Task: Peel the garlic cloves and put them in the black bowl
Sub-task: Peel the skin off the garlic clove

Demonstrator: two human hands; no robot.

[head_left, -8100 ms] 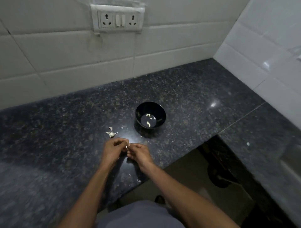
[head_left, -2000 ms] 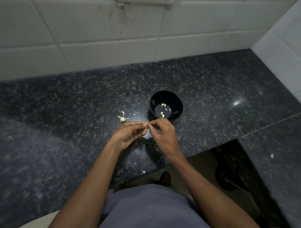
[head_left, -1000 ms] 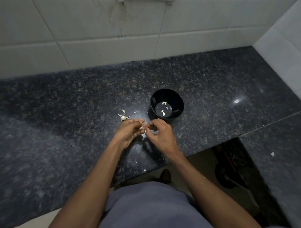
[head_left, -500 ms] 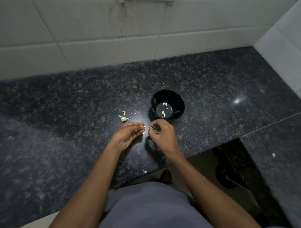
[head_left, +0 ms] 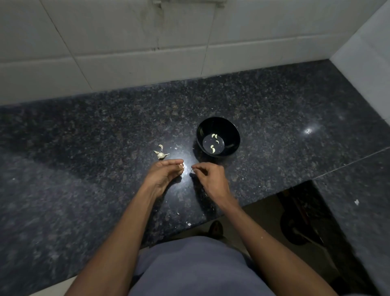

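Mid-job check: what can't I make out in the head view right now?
- Clove at the left hand fingertips: too small, washed out by countertop glare; peeled or not, unclear.
- Whatever the right hand pinches: too small to identify.
- Wall fixture: cut off by the top edge.
- Under-counter area: too dark.
- Black bowl: exact clove count uncertain.

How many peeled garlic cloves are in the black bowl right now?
4, all on the floor of the black bowl: two toward the back, two toward the front. The near wall may hide more.

One black bowl (head_left: 218, 137); four peeled cloves (head_left: 213, 142) inside; one garlic remnant (head_left: 161, 154) on counter; two hands (head_left: 162, 174).
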